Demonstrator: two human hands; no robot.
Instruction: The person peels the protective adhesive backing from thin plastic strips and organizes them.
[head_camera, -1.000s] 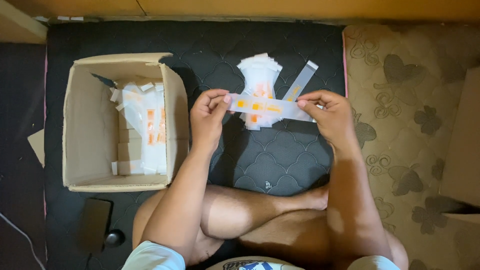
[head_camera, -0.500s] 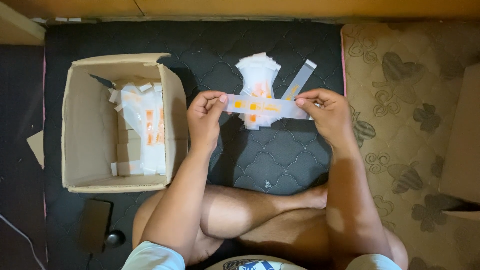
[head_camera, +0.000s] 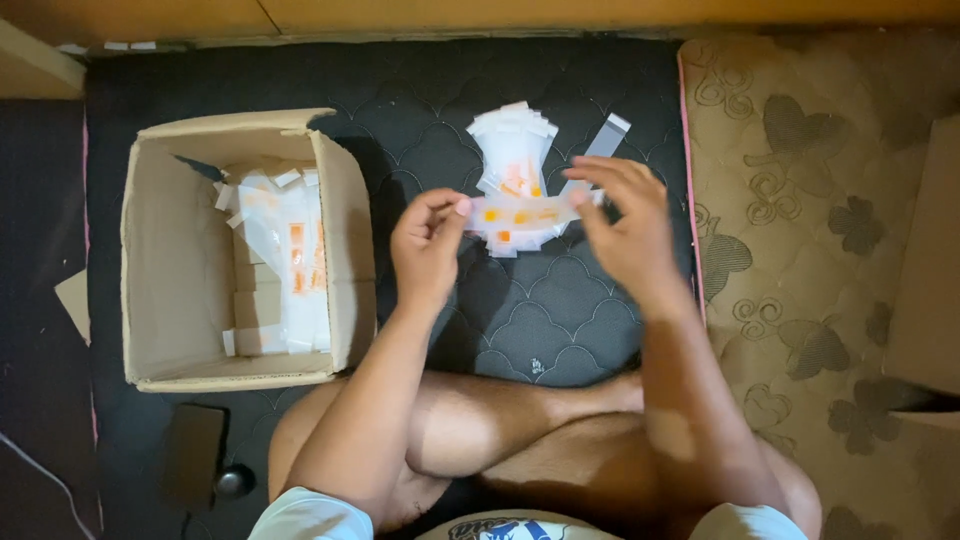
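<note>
Left hand (head_camera: 428, 243) – thumb and forefinger clamped on the left end of a thin clear sachet strip with orange patches (head_camera: 515, 214). Right hand (head_camera: 622, 225) – fingers spread apart over the strip's right end, touching at most, no pinch visible. The strip hangs just above the pile of like sachets (head_camera: 512, 160), at 12 o'clock from the crossed legs. A loose clear strip (head_camera: 600, 141) lies at 1 o'clock of the pile.

Best handling, I'd say: light end pinches, strip kept flat, no creasing.

Open cardboard box (head_camera: 340, 215) at 9 o'clock, part-filled, near wall close to the left wrist. Dark quilted mat (head_camera: 560, 320) is bare between pile and knees; mat edge meets the patterned mattress (head_camera: 800, 200) at 3 o'clock.
</note>
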